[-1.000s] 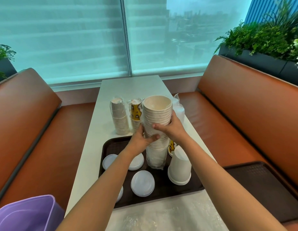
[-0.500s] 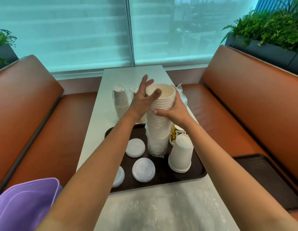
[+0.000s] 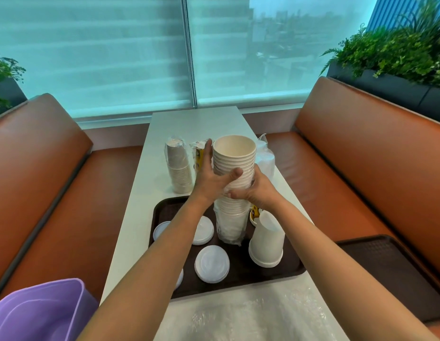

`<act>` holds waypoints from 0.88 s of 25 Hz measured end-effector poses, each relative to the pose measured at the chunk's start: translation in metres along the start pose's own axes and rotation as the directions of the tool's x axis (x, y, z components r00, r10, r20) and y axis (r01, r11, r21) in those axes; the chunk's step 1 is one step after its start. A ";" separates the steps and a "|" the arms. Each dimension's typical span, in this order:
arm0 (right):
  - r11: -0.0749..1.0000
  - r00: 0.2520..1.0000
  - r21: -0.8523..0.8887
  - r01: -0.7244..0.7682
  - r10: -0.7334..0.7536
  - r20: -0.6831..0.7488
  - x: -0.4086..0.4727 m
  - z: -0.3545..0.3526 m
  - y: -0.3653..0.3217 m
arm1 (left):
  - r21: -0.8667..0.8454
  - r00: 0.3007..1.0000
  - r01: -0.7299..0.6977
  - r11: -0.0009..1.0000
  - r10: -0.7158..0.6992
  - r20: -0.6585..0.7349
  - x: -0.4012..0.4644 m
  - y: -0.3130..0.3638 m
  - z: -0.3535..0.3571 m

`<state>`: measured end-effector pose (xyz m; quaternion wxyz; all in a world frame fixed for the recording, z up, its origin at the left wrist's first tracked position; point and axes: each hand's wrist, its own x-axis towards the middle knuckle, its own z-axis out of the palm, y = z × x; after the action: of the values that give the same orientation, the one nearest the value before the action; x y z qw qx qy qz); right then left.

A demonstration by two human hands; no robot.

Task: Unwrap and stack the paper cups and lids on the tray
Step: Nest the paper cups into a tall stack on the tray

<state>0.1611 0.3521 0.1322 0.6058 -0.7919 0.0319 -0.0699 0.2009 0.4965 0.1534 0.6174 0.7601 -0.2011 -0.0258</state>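
A tall stack of cream paper cups (image 3: 235,156) stands mouth-up on the dark brown tray (image 3: 241,276), its lower part still in clear wrap. My left hand (image 3: 210,177) holds the stack's left side, thumb across the front and fingers reaching up beside the rim. My right hand (image 3: 257,190) grips the stack's right side at mid height. White lids (image 3: 212,264) lie flat on the tray. A short stack of upside-down white cups (image 3: 267,238) stands at the tray's right.
Two wrapped cup stacks (image 3: 178,166) stand on the white table (image 3: 196,124) behind the tray. Crumpled clear plastic (image 3: 251,316) covers the near table. A purple bin (image 3: 39,313) sits lower left; a second dark tray (image 3: 391,271) lies on the right bench.
My left hand slid down from the stack's rim to its middle, thumb now across the front. My right hand stays on the right side.
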 end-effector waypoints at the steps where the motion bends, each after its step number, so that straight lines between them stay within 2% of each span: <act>1: 1.000 1.000 0.003 -0.008 0.008 -0.003 0.000 0.001 0.001 | 0.010 1.000 0.006 1.000 -0.006 -0.013 0.000 0.003 0.002; 4: 0.998 0.994 -0.052 -0.039 0.044 0.100 -0.006 -0.003 0.000 | 0.031 1.000 0.012 0.999 -0.011 -0.013 -0.009 -0.001 0.009; 6: 1.000 0.999 -0.010 0.016 -0.015 0.050 -0.012 -0.012 -0.013 | 0.037 1.000 0.007 0.999 -0.007 0.007 -0.010 -0.005 0.007; 7: 0.992 0.991 -0.027 0.123 -0.124 -0.045 -0.015 -0.016 -0.025 | 0.036 1.000 0.010 0.999 -0.011 0.019 -0.009 -0.005 0.005; 8: 0.956 0.953 -0.130 0.264 -0.279 -0.115 -0.017 -0.021 -0.040 | 0.030 0.999 0.017 0.999 -0.017 0.030 -0.008 -0.005 0.004; 9: 0.871 0.893 -0.300 0.389 -0.437 -0.110 -0.018 -0.024 -0.056 | 0.023 0.999 0.015 1.000 -0.016 0.034 -0.007 -0.004 0.003; 10: 0.749 0.839 -0.471 0.467 -0.543 -0.031 -0.018 -0.026 -0.075 | 0.021 0.999 0.019 1.000 -0.019 0.031 -0.006 -0.005 0.004; 11: 0.628 0.829 -0.612 0.481 -0.552 0.086 -0.016 -0.027 -0.091 | 0.024 0.999 0.021 0.999 -0.022 0.028 -0.006 -0.007 0.005; 13: 0.413 0.887 -0.808 0.420 -0.376 0.269 -0.013 -0.022 -0.113 | 0.050 1.000 0.023 0.998 -0.024 0.015 -0.008 -0.008 0.006; 15: 0.235 0.918 -0.895 0.379 -0.215 0.333 -0.012 -0.016 -0.120 | 0.088 1.000 0.010 0.996 -0.010 0.001 -0.008 -0.007 0.006; 17: 0.202 0.923 -0.906 0.371 -0.183 0.337 -0.015 -0.013 -0.123 | 0.113 1.000 -0.013 0.994 0.014 -0.013 -0.009 -0.005 0.004; 22: 0.267 0.922 -0.898 0.351 -0.268 0.281 -0.013 -0.018 -0.140 | 0.142 0.999 0.014 0.990 -0.009 -0.033 -0.012 0.000 0.007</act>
<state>0.1403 0.3738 0.2708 0.0150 -0.9857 -0.1108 -0.1263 0.1882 0.4938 0.1496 0.5646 0.8036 -0.1881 -0.0026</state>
